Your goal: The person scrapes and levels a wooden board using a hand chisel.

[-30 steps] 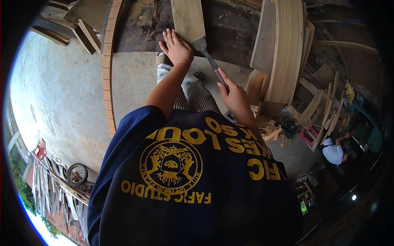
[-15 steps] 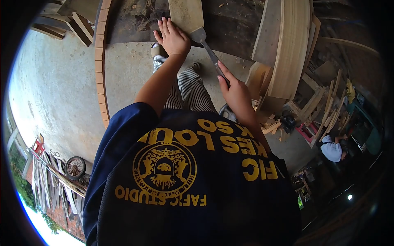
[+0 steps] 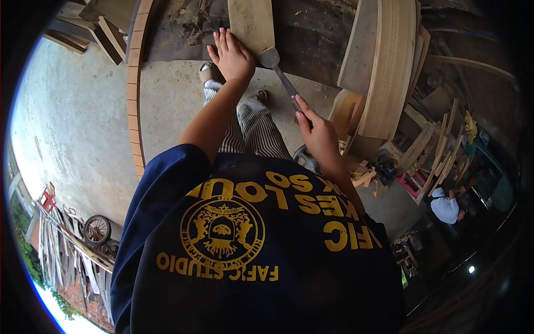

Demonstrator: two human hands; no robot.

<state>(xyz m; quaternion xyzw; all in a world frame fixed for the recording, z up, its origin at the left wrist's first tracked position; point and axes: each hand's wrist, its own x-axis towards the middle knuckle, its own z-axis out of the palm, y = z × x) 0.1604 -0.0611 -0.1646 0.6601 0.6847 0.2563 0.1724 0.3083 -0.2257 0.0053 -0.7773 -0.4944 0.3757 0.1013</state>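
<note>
A pale wooden board [image 3: 250, 22] lies on the dark, stained work surface [image 3: 311, 42] at the top. My left hand [image 3: 232, 58] rests at the board's lower left edge, its fingers stretched out and holding nothing. In my right hand [image 3: 316, 125] is the dark handle of a scraper [image 3: 285, 79]. The scraper's flat metal blade touches the board's near right corner.
Curved wooden planks [image 3: 384, 72] are stacked to the right, with wood scraps [image 3: 439, 150] beyond. A segmented wooden strip [image 3: 134, 94] curves along the left. A person in a light shirt [image 3: 445, 209] is at far right. Below are striped trouser legs [image 3: 261, 125].
The view has shifted slightly. Both hands and the scraper appear in nearly the same places against the board, with my left hand a little lower in view.
</note>
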